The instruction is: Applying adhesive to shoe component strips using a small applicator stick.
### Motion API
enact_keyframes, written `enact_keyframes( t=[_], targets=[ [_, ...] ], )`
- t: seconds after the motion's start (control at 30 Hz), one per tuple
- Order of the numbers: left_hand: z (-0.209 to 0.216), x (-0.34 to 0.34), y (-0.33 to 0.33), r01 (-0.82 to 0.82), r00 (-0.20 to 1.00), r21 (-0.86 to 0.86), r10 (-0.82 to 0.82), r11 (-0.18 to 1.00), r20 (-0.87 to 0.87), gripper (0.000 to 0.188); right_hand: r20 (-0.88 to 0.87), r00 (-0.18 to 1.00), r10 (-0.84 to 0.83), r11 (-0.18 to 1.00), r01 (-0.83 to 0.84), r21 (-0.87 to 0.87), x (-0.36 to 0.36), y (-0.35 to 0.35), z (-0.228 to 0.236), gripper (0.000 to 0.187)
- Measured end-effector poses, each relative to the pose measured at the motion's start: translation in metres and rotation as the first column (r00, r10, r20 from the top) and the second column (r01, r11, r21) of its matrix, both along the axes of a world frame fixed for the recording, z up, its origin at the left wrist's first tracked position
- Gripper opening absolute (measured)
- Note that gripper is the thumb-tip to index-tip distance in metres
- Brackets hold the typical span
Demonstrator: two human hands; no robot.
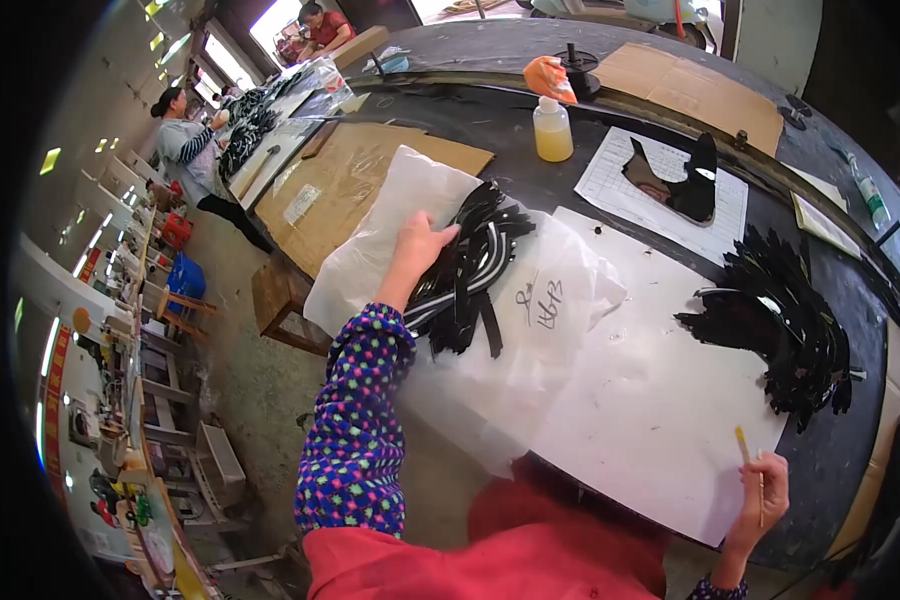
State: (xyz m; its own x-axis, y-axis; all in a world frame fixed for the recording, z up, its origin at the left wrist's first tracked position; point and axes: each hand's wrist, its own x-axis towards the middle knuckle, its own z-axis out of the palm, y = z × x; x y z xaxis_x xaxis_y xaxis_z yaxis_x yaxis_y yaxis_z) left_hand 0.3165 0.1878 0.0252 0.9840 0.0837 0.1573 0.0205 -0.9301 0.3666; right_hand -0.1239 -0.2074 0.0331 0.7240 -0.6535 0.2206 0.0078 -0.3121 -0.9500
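A loose bundle of black strips (470,270), some with white lines, lies on a crinkled white plastic bag (550,340) with handwritten marks. At the bundle's left edge is my left hand (420,245), its thumb apart from the fingers and reaching to the strips; I see nothing held in it. My right hand (767,500), low at the right, is closed around a thin brush (741,445) with a yellowish tip pointing up. Beyond it, a second fanned bundle of black strips (800,330) lies across the right edge of a white board (650,420).
A bottle of yellow liquid (553,132) stands behind the board, with an orange wrapper (550,78) at its top. Black cut pieces (695,180) lie on a printed sheet (610,190). Brown cardboard (370,150) covers the table's left part. Co-workers (185,140) are farther along.
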Motion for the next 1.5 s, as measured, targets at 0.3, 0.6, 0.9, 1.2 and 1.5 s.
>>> enact_keyframes(
  t=[0.3,0.6,0.9,1.2,1.5],
  targets=[
    [-0.009,0.038,-0.006,0.138,0.965,-0.142,-0.165,0.980,-0.204,0.044,0.012,0.951,0.308,0.948,-0.306,-0.091,0.046,0.054,-0.005,0.008],
    [-0.012,0.023,0.004,0.114,0.990,-0.635,-0.144,0.764,0.004,0.029,-0.002,0.961,0.276,0.960,-0.276,-0.040,0.033,0.056,-0.013,0.008],
    [0.033,0.004,0.060,0.294,0.947,-0.771,-0.062,0.564,0.315,0.021,0.035,0.971,0.236,0.971,-0.237,0.015,0.012,0.062,-0.005,0.011],
    [0.192,-0.117,-0.066,0.582,0.575,-0.606,-0.801,0.542,-0.166,0.022,0.197,0.980,0.018,0.991,-0.044,0.126,-0.005,0.014,0.009,0.007],
    [0.025,-0.261,-0.240,0.991,0.048,-0.123,-0.998,0.052,-0.032,0.048,0.127,0.992,0.001,0.995,-0.013,0.096,-0.017,-0.021,0.011,0.006]
  ],
)
